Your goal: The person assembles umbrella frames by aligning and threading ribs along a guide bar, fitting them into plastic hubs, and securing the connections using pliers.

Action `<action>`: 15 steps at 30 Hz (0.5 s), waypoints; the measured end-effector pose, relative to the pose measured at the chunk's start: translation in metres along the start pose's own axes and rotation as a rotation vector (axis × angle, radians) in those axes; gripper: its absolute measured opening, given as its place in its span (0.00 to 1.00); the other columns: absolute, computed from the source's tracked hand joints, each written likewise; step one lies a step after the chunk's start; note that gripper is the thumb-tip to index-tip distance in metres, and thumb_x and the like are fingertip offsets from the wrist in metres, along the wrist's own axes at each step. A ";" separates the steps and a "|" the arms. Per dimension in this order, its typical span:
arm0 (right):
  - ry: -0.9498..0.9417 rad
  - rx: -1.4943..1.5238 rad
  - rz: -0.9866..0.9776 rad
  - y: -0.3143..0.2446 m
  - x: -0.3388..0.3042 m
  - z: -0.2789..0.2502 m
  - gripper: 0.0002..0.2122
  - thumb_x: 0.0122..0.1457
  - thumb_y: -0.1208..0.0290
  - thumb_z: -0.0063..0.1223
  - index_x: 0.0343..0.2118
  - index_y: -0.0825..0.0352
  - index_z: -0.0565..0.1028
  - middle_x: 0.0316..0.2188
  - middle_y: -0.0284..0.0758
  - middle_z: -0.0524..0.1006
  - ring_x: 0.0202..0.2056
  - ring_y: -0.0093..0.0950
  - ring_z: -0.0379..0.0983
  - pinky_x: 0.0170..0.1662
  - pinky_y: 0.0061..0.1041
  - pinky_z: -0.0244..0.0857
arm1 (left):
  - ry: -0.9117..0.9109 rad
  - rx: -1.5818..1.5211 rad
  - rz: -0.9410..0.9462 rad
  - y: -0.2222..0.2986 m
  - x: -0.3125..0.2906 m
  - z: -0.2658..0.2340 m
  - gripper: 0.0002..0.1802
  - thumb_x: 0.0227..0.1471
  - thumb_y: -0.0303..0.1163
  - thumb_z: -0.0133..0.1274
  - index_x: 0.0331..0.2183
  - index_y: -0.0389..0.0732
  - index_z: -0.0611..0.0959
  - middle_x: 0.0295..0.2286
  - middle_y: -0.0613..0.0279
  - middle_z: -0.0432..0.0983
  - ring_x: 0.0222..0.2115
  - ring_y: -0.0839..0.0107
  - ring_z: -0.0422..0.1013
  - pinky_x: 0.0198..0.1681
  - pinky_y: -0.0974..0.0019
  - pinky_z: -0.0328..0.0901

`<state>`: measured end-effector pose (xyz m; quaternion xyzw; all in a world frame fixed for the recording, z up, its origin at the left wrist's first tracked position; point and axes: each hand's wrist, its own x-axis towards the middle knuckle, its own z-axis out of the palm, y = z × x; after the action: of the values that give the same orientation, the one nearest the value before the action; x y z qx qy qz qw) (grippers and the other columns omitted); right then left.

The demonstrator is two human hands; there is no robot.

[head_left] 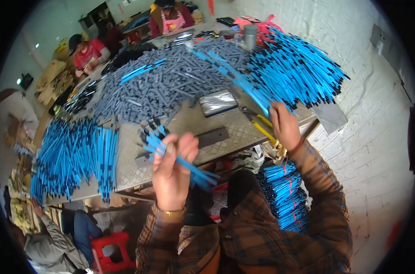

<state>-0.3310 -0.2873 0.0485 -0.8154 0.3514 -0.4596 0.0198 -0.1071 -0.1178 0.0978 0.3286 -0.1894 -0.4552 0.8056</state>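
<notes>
My left hand [171,176] is closed around a small bunch of thin blue rods with black ends [199,174], held low over the table's near edge. The bunch is slightly smeared by motion. Farther right, my right hand [285,125] grips the near end of long blue rods [246,86], which slant away to the upper left over the grey pile. Beside that hand lie pliers with yellow handles [263,130]. A flat case of silvery thin pieces [218,102] rests between the hands, and a dark metal bar [212,137] lies near the left hand.
Small grey parts [148,86] cover the table's middle. Blue rods are heaped at left [70,155] and far right [299,68]. Tied rod bundles [285,194] stand below the table. A grey can [250,37] stands at the back. Other people sit around; a red stool [111,249] is lower left.
</notes>
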 end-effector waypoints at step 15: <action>-0.155 0.141 -0.126 -0.070 -0.066 -0.012 0.08 0.48 0.80 0.49 0.33 0.68 0.69 0.22 0.42 0.69 0.23 0.42 0.66 0.26 0.36 0.60 | -0.024 0.084 0.256 -0.016 0.019 -0.009 0.09 0.50 0.26 0.52 0.37 0.43 0.75 0.29 0.60 0.75 0.29 0.68 0.74 0.31 0.66 0.70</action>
<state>-0.3234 -0.1922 0.0317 -0.8656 0.2635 -0.4190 0.0753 -0.1012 -0.1368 0.0802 0.3297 -0.2582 -0.3445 0.8402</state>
